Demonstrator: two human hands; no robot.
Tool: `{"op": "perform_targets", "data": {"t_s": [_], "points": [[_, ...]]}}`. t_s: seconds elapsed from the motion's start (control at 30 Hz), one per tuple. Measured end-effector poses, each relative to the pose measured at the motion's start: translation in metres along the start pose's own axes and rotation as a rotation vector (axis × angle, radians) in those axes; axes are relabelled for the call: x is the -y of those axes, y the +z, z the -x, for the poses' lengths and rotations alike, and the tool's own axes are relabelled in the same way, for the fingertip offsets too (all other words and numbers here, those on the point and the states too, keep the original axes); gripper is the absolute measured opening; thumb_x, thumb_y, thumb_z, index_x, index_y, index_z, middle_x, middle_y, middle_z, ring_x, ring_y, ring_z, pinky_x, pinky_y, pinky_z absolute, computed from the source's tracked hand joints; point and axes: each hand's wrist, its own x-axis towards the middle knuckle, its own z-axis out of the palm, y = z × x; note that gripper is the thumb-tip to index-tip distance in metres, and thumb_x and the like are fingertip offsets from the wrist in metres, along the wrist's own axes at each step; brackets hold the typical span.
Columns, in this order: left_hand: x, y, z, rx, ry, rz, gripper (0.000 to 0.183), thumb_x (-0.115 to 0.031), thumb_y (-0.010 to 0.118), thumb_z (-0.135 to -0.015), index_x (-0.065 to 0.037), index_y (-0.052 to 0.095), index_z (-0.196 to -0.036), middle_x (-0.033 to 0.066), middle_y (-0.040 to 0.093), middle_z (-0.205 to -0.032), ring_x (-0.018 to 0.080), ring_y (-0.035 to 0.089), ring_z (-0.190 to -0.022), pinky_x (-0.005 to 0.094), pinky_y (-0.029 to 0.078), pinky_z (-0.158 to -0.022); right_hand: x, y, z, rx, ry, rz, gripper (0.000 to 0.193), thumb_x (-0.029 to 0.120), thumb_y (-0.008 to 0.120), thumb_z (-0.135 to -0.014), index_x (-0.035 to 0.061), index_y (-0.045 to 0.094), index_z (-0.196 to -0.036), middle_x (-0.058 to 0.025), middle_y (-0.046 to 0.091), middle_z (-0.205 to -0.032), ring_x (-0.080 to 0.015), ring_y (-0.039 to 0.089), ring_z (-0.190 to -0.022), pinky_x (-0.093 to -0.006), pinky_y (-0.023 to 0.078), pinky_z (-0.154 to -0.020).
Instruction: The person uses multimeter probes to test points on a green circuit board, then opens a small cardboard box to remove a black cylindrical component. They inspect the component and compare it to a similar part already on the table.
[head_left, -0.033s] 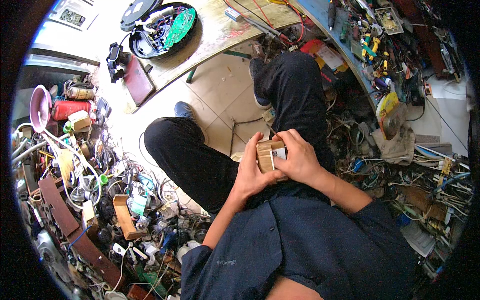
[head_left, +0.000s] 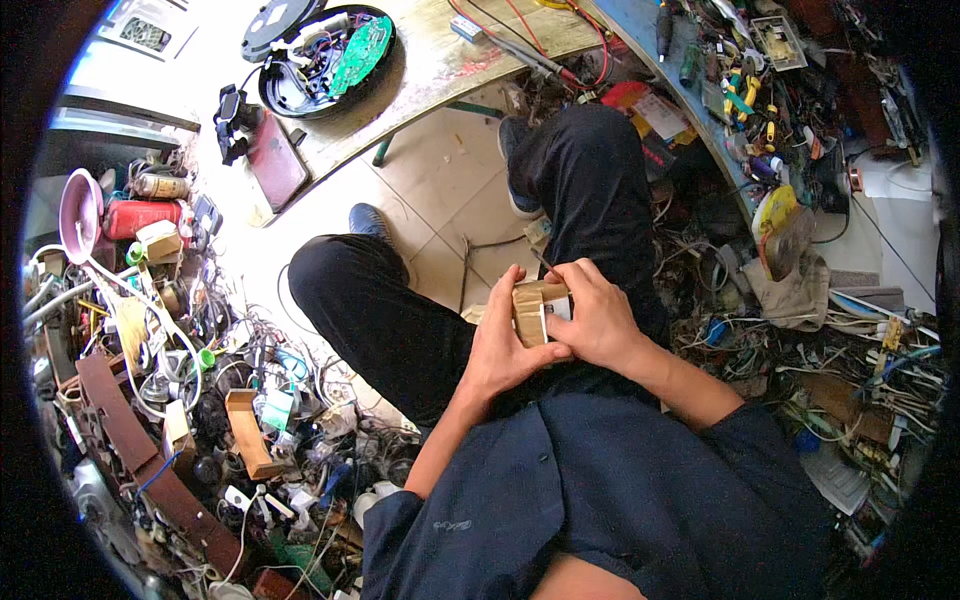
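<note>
Over my lap I hold a small brown box (head_left: 528, 312), which looks like cardboard and has a white patch on its right side. My left hand (head_left: 505, 340) is wrapped round its left side, with the thumb along the near edge. My right hand (head_left: 598, 315) grips the right side, fingers curled over the top and covering part of the white patch. A thin dark stick-like piece (head_left: 542, 261) pokes out by the right fingertips; its other end is hidden. The underside of the box cannot be seen.
Ahead stands a wooden table (head_left: 430, 75) with an opened round black device (head_left: 330, 60) holding a green circuit board. At the right is a blue bench (head_left: 640, 40) with pliers and other tools. Heaps of cables and parts (head_left: 300, 400) lie on both sides.
</note>
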Motion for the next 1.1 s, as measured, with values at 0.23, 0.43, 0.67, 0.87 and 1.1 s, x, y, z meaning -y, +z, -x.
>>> {"op": "perform_targets", "data": {"t_s": [0.23, 0.43, 0.67, 0.87, 1.1], "points": [[-0.041, -0.017, 0.005, 0.102, -0.061, -0.387, 0.103, -0.031, 0.087, -0.075, 0.002, 0.033, -0.156, 0.029, 0.048, -0.151, 0.0475, 0.059, -0.128, 0.0486, 0.053, -0.104, 0.002, 0.004, -0.001, 0.057, -0.116, 0.125, 0.032, 0.023, 0.071, -0.079, 0.0047, 0.068, -0.105, -0.0173, 0.071, -0.087, -0.0426, 0.07, -0.075, -0.0525, 0.058, -0.069], [-0.035, -0.013, 0.01, -0.023, 0.0, -0.339, 0.077, -0.022, 0.068, -0.09, 0.001, 0.035, -0.155, 0.0301, 0.053, -0.146, 0.051, 0.063, -0.117, 0.0503, 0.053, -0.101, 0.0, 0.005, -0.003, 0.038, -0.117, 0.003, 0.02, 0.016, 0.064, -0.088, 0.0014, 0.068, -0.1, -0.0236, 0.072, -0.084, -0.042, 0.072, -0.076, -0.0535, 0.058, -0.069], [-0.016, -0.028, 0.02, -0.041, -0.105, 0.013, 0.046, -0.016, 0.041, -0.108, 0.003, 0.047, -0.149, 0.0227, 0.066, -0.136, 0.0303, 0.065, -0.118, 0.0375, 0.048, -0.105, -0.005, -0.012, -0.005, 0.155, -0.015, -0.114, 0.018, 0.009, 0.06, -0.094, -0.0017, 0.066, -0.107, -0.0246, 0.071, -0.082, -0.0433, 0.072, -0.077, -0.0506, 0.058, -0.068], [-0.011, -0.02, 0.023, -0.208, -0.181, 0.43, 0.035, -0.017, 0.041, -0.112, 0.005, 0.052, -0.135, 0.0158, 0.058, -0.149, 0.0203, 0.058, -0.128, 0.0346, 0.043, -0.111, -0.009, -0.01, 0.0, 0.014, -0.073, -0.197, 0.027, 0.008, 0.065, -0.096, -0.0017, 0.062, -0.121, -0.0245, 0.074, -0.097, -0.0385, 0.075, -0.087, -0.0434, 0.06, -0.072], [-0.01, -0.01, 0.01, -0.391, -0.204, 0.433, 0.025, -0.019, 0.044, -0.112, 0.002, 0.053, -0.123, 0.0138, 0.062, -0.138, 0.0143, 0.057, -0.116, 0.0331, 0.046, -0.104, 0.004, -0.018, -0.007, -0.086, -0.096, -0.137, 0.036, 0.016, 0.075, -0.09, -0.0001, 0.061, -0.119, -0.0226, 0.073, -0.089, -0.0428, 0.072, -0.077, -0.0463, 0.059, -0.068]]}}
